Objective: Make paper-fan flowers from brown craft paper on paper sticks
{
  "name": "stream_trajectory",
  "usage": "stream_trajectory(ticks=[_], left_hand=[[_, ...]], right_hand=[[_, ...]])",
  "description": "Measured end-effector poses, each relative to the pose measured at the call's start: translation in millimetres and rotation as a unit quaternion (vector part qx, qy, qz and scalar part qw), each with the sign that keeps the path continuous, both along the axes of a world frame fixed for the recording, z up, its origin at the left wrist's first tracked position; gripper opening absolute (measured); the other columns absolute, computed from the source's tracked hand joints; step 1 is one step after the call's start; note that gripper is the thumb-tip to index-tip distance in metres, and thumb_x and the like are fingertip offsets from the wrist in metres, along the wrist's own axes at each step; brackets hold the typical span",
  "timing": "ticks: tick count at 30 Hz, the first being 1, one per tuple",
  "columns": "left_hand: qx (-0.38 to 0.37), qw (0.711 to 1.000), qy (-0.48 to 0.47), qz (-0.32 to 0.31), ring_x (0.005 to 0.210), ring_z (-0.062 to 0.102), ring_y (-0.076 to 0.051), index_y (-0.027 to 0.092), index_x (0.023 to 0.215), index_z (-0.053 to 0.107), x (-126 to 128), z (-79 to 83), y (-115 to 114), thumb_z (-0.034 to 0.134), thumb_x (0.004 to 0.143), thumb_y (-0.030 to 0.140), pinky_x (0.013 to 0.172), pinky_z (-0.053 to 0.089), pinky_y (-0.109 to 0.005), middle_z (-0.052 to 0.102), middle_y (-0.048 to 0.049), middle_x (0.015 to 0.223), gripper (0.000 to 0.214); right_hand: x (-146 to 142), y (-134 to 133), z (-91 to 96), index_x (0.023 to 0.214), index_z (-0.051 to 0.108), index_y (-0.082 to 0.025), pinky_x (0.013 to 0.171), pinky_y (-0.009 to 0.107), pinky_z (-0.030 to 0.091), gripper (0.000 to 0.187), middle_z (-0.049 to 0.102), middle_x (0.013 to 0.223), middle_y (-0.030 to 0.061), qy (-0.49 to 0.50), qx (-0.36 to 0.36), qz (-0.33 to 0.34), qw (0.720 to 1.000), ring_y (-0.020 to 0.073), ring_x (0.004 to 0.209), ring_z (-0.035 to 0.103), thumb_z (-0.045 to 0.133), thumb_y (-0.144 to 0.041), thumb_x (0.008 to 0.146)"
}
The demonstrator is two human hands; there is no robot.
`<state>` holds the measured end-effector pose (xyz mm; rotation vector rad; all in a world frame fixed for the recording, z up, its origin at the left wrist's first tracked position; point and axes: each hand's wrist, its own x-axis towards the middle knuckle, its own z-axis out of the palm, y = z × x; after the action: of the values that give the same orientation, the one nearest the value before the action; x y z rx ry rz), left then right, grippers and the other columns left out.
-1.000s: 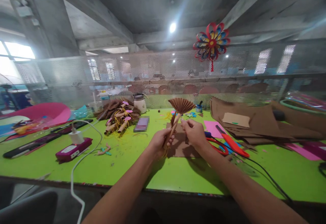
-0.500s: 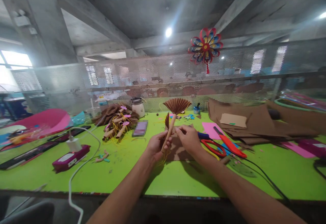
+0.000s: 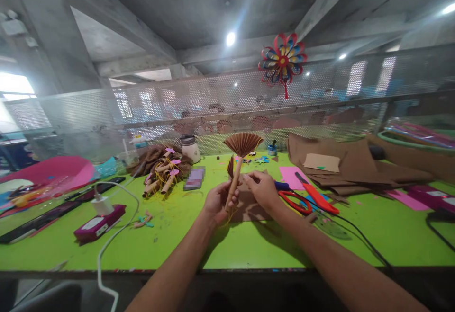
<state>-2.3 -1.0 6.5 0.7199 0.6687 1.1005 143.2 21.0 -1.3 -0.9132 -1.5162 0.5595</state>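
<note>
A person's left hand (image 3: pixel 217 200) curled around a slender tan tube (image 3: pixel 236 182) above the near middle of a bright green counter (image 3: pixel 170 245), the fingers closed about its lower part. The right hand (image 3: pixel 265 191), fingers bent, was just beside the tube's right side; whether its fingertips met or pinched anything could not be told. Higher on the tube, a brown pleated fan (image 3: pixel 243 145) spread at the top, and a smaller pleated piece (image 3: pixel 231 166) stood along the left side. A brown sheet (image 3: pixel 250 208) lay beneath the hands. To the left, a white charger (image 3: pixel 102 204) sat on a purple power strip (image 3: pixel 99 224); to the right lay red-handled scissors (image 3: pixel 295 203) and a red cutter (image 3: pixel 322 199). Farther off, tan tubes with yellow strings were heaped in a pile (image 3: pixel 165 177) at left, near a pale flask (image 3: pixel 191 150), while large brown sheets (image 3: pixel 355 174) covered the far right. Beyond them all, a multicoloured flower ornament (image 3: pixel 283 61) hung by a perforated screen (image 3: pixel 199 94).
</note>
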Motion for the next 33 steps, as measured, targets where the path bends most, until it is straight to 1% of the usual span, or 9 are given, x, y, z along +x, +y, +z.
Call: stream_trajectory(ticks=[5, 10, 17, 19, 22, 24, 26, 31, 33], left_hand=[[-0.018, 1.000, 0.006, 0.014, 0.042, 0.048, -0.005, 0.008, 0.088, 0.060, 1.6, 2.5, -2.7, 0.043, 0.088, 0.020, 0.032, 0.032, -0.009, 0.054, -0.0025, 0.058, 0.021], [0.019, 0.998, 0.024, 0.046, 0.042, 0.047, -0.005, 0.008, 0.086, 0.060, 1.6, -0.3, -1.8, 0.044, 0.087, 0.017, 0.033, 0.033, -0.009, 0.054, -0.0017, 0.057, 0.019], [0.046, 0.994, 0.057, 0.075, 0.042, 0.046, -0.004, 0.009, 0.086, 0.061, 1.6, -4.7, -0.3, 0.049, 0.083, 0.019, 0.035, 0.032, -0.010, 0.054, -0.0008, 0.058, 0.016], [0.074, 0.991, 0.078, 0.080, 0.042, 0.044, -0.004, 0.009, 0.085, 0.061, 2.5, -6.1, -0.2, 0.052, 0.081, 0.021, 0.036, 0.031, -0.011, 0.054, 0.0000, 0.057, 0.015], [0.150, 0.976, 0.130, 0.084, 0.043, 0.041, -0.004, 0.011, 0.081, 0.061, 4.7, -7.6, 0.1, 0.060, 0.076, 0.027, 0.040, 0.030, -0.013, 0.052, 0.0019, 0.056, 0.017], [0.202, 0.959, 0.175, 0.096, 0.045, 0.040, -0.005, 0.012, 0.077, 0.060, 6.4, -7.8, 0.3, 0.063, 0.074, 0.033, 0.043, 0.030, -0.016, 0.050, 0.0029, 0.056, 0.021], [0.252, 0.930, 0.234, 0.132, 0.047, 0.040, -0.007, 0.014, 0.076, 0.060, 7.8, -7.7, -0.1, 0.062, 0.075, 0.038, 0.046, 0.031, -0.019, 0.049, 0.0034, 0.055, 0.024], [0.365, 0.807, 0.383, 0.264, 0.061, 0.048, -0.012, 0.016, 0.091, 0.064, 9.6, -7.9, -4.4, 0.055, 0.081, 0.034, 0.059, 0.037, -0.023, 0.055, 0.0005, 0.066, 0.022], [0.387, 0.773, 0.412, 0.289, 0.068, 0.051, -0.014, 0.016, 0.095, 0.064, 9.9, -8.3, -6.4, 0.053, 0.084, 0.032, 0.065, 0.038, -0.024, 0.059, -0.0016, 0.073, 0.022]], right_hand=[[0.5, 3.9, -0.7, 0.067, 0.066, -0.014, 0.057, 0.027, 0.043, 0.029, 0.065, 0.061, 0.0036, 0.012, -0.015, 0.022, 1.000, 0.0164, 0.058, 0.056, 0.056, -0.038, 0.078], [-0.7, 2.2, -1.7, 0.068, 0.066, -0.014, 0.057, 0.027, 0.042, 0.029, 0.064, 0.061, 0.0032, 0.004, -0.010, 0.023, 1.000, 0.0161, 0.058, 0.055, 0.055, -0.039, 0.079], [-0.3, 6.2, -3.0, 0.067, 0.064, -0.015, 0.054, 0.027, 0.045, 0.028, 0.063, 0.059, 0.0024, 0.058, -0.027, 0.049, 0.997, 0.0164, 0.057, 0.055, 0.060, -0.042, 0.074], [0.4, 6.0, -1.9, 0.066, 0.062, -0.015, 0.053, 0.027, 0.044, 0.029, 0.060, 0.057, 0.0013, 0.071, -0.045, 0.062, 0.995, 0.0153, 0.056, 0.053, 0.061, -0.044, 0.072], [1.1, 3.4, 0.9, 0.065, 0.060, -0.016, 0.051, 0.025, 0.041, 0.030, 0.057, 0.055, -0.0007, 0.105, -0.076, 0.086, 0.988, 0.0129, 0.052, 0.050, 0.063, -0.045, 0.069], [1.7, 2.2, 2.5, 0.064, 0.060, -0.015, 0.051, 0.025, 0.040, 0.029, 0.056, 0.054, -0.0016, 0.133, -0.096, 0.099, 0.981, 0.0115, 0.051, 0.048, 0.065, -0.044, 0.067], [2.9, 2.5, 3.0, 0.065, 0.061, -0.015, 0.051, 0.025, 0.040, 0.029, 0.056, 0.055, -0.0013, 0.158, -0.112, 0.117, 0.974, 0.0111, 0.051, 0.048, 0.067, -0.043, 0.064], [5.4, 8.1, 0.7, 0.068, 0.063, -0.014, 0.053, 0.026, 0.041, 0.026, 0.059, 0.060, 0.0015, 0.230, -0.126, 0.145, 0.954, 0.0129, 0.054, 0.052, 0.072, -0.035, 0.057], [5.4, 9.0, 0.0, 0.068, 0.064, -0.014, 0.053, 0.026, 0.040, 0.023, 0.059, 0.059, 0.0008, 0.237, -0.121, 0.145, 0.953, 0.0124, 0.053, 0.051, 0.072, -0.031, 0.055]])
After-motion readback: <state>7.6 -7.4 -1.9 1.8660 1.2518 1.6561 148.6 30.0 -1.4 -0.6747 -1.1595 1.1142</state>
